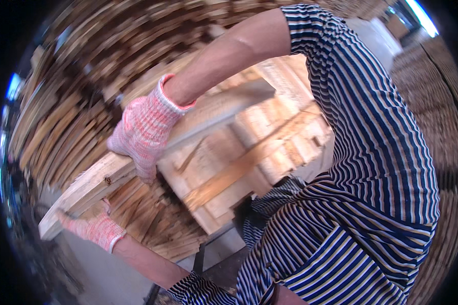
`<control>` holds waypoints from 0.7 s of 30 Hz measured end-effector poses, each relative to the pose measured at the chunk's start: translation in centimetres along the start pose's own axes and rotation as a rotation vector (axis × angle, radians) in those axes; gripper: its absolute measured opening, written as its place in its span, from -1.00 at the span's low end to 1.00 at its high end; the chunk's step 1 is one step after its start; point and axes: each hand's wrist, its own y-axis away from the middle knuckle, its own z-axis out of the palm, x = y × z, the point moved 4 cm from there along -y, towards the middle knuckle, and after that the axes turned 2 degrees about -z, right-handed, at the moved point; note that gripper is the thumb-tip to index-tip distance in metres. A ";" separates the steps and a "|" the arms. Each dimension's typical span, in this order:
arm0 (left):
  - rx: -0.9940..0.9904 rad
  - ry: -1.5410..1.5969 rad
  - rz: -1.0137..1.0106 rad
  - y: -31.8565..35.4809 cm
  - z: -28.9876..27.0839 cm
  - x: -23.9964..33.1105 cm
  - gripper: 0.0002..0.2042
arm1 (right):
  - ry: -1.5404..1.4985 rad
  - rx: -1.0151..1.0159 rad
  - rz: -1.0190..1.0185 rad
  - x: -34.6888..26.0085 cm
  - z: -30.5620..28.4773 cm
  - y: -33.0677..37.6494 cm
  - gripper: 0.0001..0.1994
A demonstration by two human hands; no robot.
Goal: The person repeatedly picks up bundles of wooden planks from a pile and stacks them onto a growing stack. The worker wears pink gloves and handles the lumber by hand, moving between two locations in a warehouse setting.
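Observation:
A long pale wooden board [89, 185], with a dark knot near its edge, slants across the left and middle of the view. My right hand [145, 127], in a pink and white knitted glove, is closed over the board from above, its fingers reaching down the side. Lower down, my left hand [94, 227], in a matching glove, grips the board close to its lower left end; its fingertips are partly hidden and blurred. Beneath the board's far part lies a stack of light wooden pieces [213, 157], smeared by motion.
Piled timber [122, 46] fills the upper left, with more stacked boards [442, 101] at the far right. Loose wood strips [152, 218] lie below the held board. Grey floor [99, 269] shows at the lower left. My striped shirt [361, 168] covers much of the right.

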 end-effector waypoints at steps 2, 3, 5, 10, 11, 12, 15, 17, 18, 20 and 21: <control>-0.199 0.124 0.022 6.4 4.9 -3.5 -0.21 | -0.057 0.285 -0.086 4.0 -0.3 4.5 -0.17; -0.300 0.189 0.014 9.3 6.7 -4.9 -0.22 | -0.015 0.287 -0.071 4.2 -1.1 6.5 -0.24; -0.432 0.270 0.000 14.9 8.6 -7.4 -0.25 | 0.078 0.283 -0.053 4.1 -1.8 11.2 -0.27; -0.877 0.203 0.086 22.4 14.1 -16.2 -0.31 | 0.024 0.314 0.062 13.2 -1.7 22.3 -0.31; -0.931 0.169 -0.019 23.3 14.4 -20.1 -0.36 | -0.031 0.374 0.118 16.1 0.2 26.5 -0.31; -1.117 -0.046 -0.066 21.7 12.4 -22.5 -0.39 | -0.036 0.421 0.118 17.3 1.1 28.7 -0.29; -1.270 -0.697 0.010 23.2 8.5 -24.6 -0.44 | -0.070 0.581 0.043 21.4 5.3 30.3 -0.31; -1.266 -0.678 -0.367 24.4 6.8 -26.2 -0.40 | -0.027 0.492 0.176 21.8 7.5 29.5 -0.33; -1.304 -0.766 -0.367 25.1 6.6 -27.2 -0.40 | -0.028 0.458 0.218 22.5 8.4 29.5 -0.34; -1.265 -0.811 -0.401 25.0 5.1 -28.1 -0.39 | -0.019 0.434 0.234 24.2 11.0 27.0 -0.36; -1.225 -0.748 -0.444 24.9 4.5 -28.5 -0.38 | -0.007 0.439 0.245 25.3 12.7 25.8 -0.36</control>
